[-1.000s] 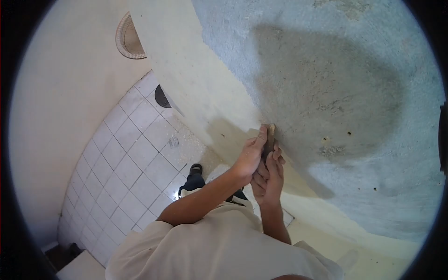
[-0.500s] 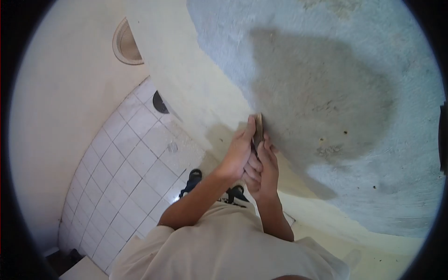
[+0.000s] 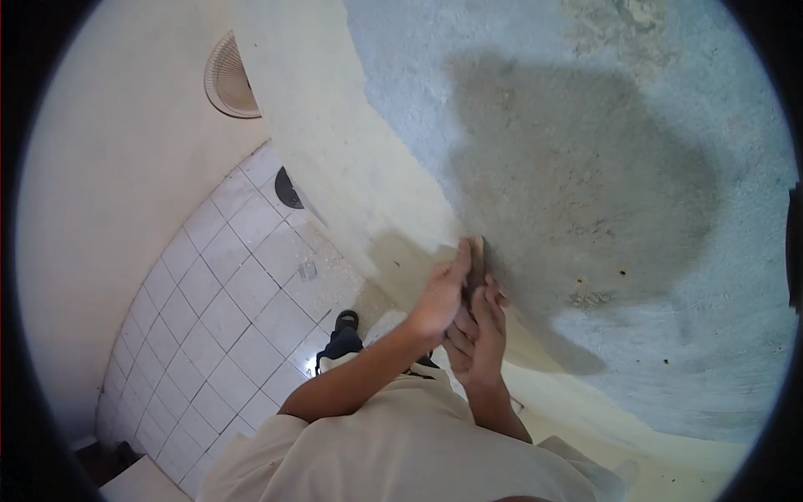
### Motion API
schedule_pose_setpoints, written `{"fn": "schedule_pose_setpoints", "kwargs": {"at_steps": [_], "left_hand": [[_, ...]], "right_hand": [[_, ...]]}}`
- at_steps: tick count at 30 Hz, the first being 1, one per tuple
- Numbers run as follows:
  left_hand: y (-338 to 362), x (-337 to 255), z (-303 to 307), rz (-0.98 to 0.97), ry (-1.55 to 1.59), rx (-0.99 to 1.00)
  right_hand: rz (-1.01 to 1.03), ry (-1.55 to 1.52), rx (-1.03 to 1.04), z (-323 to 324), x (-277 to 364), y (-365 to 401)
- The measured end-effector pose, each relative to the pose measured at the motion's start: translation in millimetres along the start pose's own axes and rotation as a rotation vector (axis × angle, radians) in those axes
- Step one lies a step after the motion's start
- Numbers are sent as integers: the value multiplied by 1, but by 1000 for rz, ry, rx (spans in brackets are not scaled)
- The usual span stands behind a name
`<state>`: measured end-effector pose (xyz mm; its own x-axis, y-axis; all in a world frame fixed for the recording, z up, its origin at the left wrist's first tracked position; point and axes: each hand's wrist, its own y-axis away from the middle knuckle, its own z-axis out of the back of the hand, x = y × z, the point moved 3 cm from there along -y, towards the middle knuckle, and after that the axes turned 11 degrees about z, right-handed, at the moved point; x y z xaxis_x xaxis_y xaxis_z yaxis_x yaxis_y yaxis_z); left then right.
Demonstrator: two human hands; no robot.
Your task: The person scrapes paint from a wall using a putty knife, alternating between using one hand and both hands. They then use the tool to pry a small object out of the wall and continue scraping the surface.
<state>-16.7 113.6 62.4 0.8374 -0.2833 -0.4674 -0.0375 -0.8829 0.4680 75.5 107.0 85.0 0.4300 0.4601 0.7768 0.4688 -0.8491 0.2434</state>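
Both my hands meet on a small flat scraper (image 3: 477, 261), its light end resting at the line between cream paint and the grey bare patch (image 3: 577, 176) of the wall. My left hand (image 3: 443, 293) is closed on the scraper's left side, thumb stretched along it toward the tip. From the right, my right hand (image 3: 478, 330) wraps its lower part, with the fingers of both hands overlapping. Most of the handle is hidden by them. A large shadow falls across the grey patch beyond the tip.
White floor tiles (image 3: 226, 293) lie at the left, with crumbs scattered near the wall's foot. A dark round disc (image 3: 288, 188) is on the floor by the wall. One sandalled foot (image 3: 346, 321) shows below my arm. A ribbed, bowl-like fixture (image 3: 230, 79) is at upper left.
My hands and the wall's small holes sit lower in view. The scraper remains at the paint edge, and both hands keep their hold.
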Motion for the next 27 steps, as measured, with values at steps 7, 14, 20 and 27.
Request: {"fn": "schedule_pose_setpoints", "kwargs": {"at_steps": [7, 14, 20, 27], "left_hand": [[-3, -3, -1, -19, 16, 43], [-2, 4, 7, -10, -50, 56], [10, -4, 7, 20, -27, 119], [10, 7, 6, 99, -33, 146]], "right_hand": [[25, 25, -8, 1, 3, 4], [-10, 3, 6, 7, -1, 6], [21, -35, -110, -4, -22, 15], [56, -24, -163, -8, -14, 19]]}}
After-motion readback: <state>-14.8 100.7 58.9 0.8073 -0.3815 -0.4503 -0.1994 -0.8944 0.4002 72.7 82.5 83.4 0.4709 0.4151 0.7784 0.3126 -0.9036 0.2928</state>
